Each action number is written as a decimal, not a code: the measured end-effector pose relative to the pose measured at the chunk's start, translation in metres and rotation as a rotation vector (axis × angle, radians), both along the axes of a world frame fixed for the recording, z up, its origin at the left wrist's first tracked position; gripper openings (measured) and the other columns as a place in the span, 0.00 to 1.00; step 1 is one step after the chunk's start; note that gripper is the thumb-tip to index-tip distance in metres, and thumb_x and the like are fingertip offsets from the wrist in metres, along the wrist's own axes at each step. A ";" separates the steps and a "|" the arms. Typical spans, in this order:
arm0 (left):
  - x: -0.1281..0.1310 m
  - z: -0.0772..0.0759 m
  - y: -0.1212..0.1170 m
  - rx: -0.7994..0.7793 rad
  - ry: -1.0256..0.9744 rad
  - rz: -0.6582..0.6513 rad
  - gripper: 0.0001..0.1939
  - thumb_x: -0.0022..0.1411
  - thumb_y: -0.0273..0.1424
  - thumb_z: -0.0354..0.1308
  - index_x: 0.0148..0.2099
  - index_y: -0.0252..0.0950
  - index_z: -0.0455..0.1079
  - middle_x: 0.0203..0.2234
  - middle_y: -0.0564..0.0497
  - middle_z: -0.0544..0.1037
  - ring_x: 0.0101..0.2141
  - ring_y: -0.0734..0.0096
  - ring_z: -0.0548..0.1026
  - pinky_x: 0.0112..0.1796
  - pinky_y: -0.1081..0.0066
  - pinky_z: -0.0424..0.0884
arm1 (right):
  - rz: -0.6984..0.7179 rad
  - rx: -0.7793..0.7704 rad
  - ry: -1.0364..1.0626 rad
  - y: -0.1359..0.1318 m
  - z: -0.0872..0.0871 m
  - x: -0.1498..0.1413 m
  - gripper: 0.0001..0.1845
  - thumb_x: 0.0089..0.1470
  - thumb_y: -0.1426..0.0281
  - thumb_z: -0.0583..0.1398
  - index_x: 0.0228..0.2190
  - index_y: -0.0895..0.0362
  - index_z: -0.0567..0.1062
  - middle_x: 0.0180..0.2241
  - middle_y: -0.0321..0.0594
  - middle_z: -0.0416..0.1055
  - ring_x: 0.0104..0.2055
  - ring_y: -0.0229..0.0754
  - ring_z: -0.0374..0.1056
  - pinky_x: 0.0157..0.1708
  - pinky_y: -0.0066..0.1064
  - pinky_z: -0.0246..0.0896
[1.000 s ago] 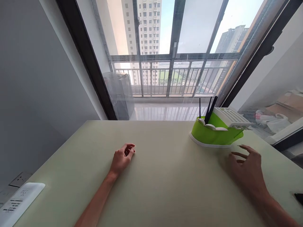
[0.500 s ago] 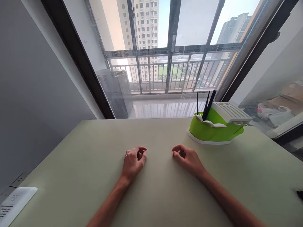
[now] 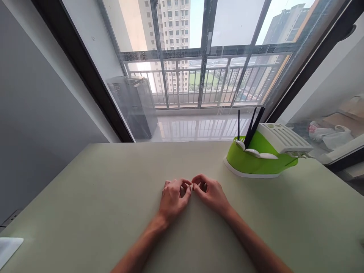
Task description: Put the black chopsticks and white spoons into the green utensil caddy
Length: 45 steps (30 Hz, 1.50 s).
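My left hand (image 3: 173, 197) rests on the pale green table (image 3: 85, 197) with its fingers curled in. My right hand (image 3: 209, 192) lies beside it, also curled, and the fingertips of both hands meet at the middle. Nothing shows inside either hand. A green and white utensil holder (image 3: 260, 157) with dark chopsticks (image 3: 250, 127) standing in it sits at the far right of the table, a hand's length beyond my right hand.
A white object (image 3: 7, 248) lies at the table's left front corner. Behind the table a large window (image 3: 204, 57) opens on a balcony railing and tall buildings. A grey wall runs along the left.
My right hand came in from near the green holder and curled up. Both hands slid toward each other until the fingertips touch. The view tilted slightly.
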<state>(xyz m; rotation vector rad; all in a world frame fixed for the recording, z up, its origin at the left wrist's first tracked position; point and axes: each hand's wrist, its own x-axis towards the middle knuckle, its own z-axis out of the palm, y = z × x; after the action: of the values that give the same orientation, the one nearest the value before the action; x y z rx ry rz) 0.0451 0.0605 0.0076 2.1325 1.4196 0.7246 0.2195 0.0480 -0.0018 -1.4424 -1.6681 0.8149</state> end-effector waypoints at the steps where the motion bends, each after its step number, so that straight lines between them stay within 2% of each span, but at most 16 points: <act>1: -0.001 0.000 0.000 -0.004 -0.001 -0.007 0.10 0.68 0.36 0.55 0.44 0.45 0.77 0.28 0.54 0.81 0.29 0.66 0.76 0.46 0.58 0.65 | 0.000 -0.003 0.002 0.000 0.000 0.000 0.08 0.59 0.63 0.57 0.34 0.51 0.75 0.30 0.33 0.78 0.27 0.38 0.69 0.30 0.30 0.61; 5: -0.001 0.000 0.000 -0.026 -0.005 -0.028 0.09 0.68 0.36 0.55 0.44 0.45 0.77 0.28 0.54 0.81 0.28 0.66 0.75 0.45 0.58 0.65 | 0.010 -0.014 0.016 0.000 -0.002 -0.001 0.07 0.60 0.64 0.57 0.34 0.51 0.76 0.30 0.33 0.78 0.27 0.38 0.68 0.30 0.30 0.61; 13: 0.001 0.010 -0.004 -0.044 0.016 -0.015 0.10 0.69 0.31 0.53 0.45 0.42 0.76 0.27 0.55 0.79 0.31 0.67 0.74 0.44 0.60 0.64 | 0.007 -0.024 0.014 -0.003 -0.002 -0.001 0.06 0.60 0.66 0.58 0.34 0.52 0.75 0.29 0.33 0.77 0.28 0.39 0.67 0.31 0.30 0.60; 26: -0.002 0.004 -0.005 -0.023 0.015 -0.040 0.07 0.68 0.29 0.55 0.45 0.41 0.74 0.29 0.56 0.80 0.33 0.69 0.75 0.44 0.63 0.63 | -0.004 -0.074 0.019 -0.007 -0.007 0.000 0.07 0.62 0.63 0.59 0.34 0.51 0.76 0.31 0.34 0.77 0.34 0.41 0.69 0.34 0.31 0.60; 45: 0.000 -0.001 -0.008 -0.019 -0.007 -0.040 0.09 0.68 0.30 0.55 0.46 0.42 0.75 0.30 0.56 0.81 0.35 0.68 0.76 0.47 0.63 0.61 | 0.005 -0.082 0.042 -0.006 -0.009 0.003 0.11 0.62 0.59 0.57 0.36 0.51 0.75 0.30 0.34 0.77 0.32 0.41 0.70 0.34 0.30 0.63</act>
<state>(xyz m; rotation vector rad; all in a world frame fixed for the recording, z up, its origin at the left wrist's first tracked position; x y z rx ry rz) 0.0451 0.0529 0.0067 2.1353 1.3713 0.7002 0.2226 0.0417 -0.0104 -1.4672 -1.6239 0.9201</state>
